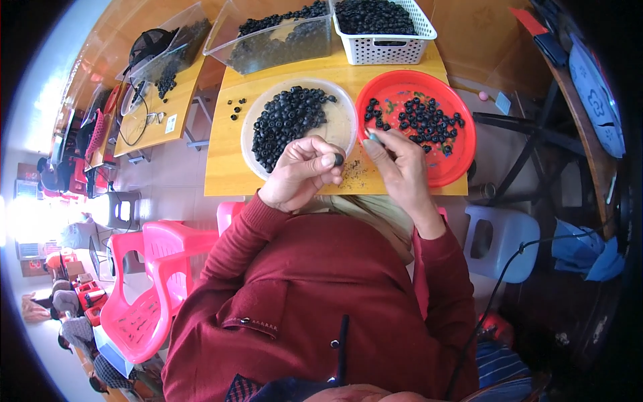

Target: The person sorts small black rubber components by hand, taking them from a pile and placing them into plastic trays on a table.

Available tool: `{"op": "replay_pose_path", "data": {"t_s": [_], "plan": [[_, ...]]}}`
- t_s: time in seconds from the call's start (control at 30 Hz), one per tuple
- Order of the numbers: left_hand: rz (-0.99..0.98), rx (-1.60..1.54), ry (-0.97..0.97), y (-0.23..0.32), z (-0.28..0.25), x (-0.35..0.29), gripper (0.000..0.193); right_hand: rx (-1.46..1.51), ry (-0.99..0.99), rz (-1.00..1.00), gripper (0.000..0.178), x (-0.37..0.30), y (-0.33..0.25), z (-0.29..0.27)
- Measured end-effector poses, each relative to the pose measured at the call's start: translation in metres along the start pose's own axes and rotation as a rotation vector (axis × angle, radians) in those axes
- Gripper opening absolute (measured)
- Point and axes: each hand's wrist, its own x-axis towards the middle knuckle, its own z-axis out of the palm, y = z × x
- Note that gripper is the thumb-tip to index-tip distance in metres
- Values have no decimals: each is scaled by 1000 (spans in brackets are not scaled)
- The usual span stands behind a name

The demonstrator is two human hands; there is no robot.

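Note:
Over the table's front edge, my left hand [301, 171] pinches a small round black piece [338, 160] between thumb and fingertips. My right hand [400, 167], just to its right, is closed on a slim small tool [372, 137] with a pale blue part; its exact kind is too small to tell. Behind the left hand, a round translucent tray [343, 127] holds a heap of similar black pieces [288, 120], some showing a hole. A red round tray [465, 154], partly behind the right hand, has a looser spread of these pieces [429, 120].
Dark crumbs [355, 175] lie between the trays, and a few black pieces [234, 109] lie on the yellow table [221, 154]. At the back stand a clear bin [281, 57] and a white perforated basket [392, 52], both holding black pieces. Pink chairs [167, 254] stand left, a pale blue stool [512, 244] right.

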Motion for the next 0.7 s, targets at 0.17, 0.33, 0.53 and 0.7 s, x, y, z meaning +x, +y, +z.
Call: {"op": "replay_pose_path", "data": {"t_s": [0.17, 0.33, 0.53, 0.7], "plan": [[5, -19, 109, 2, -5, 0, 10, 60, -19, -13, 32, -1, -3, 3], [-7, -29, 116, 0, -10, 1, 11, 91, -75, 14, 33, -2, -13, 1], [-52, -13, 129, 0, -5, 2, 11, 191, -109, -10, 30, -3, -17, 10], [-112, -10, 21, 3, -5, 2, 12, 357, -173, 120, 23, -6, -12, 8]]}}
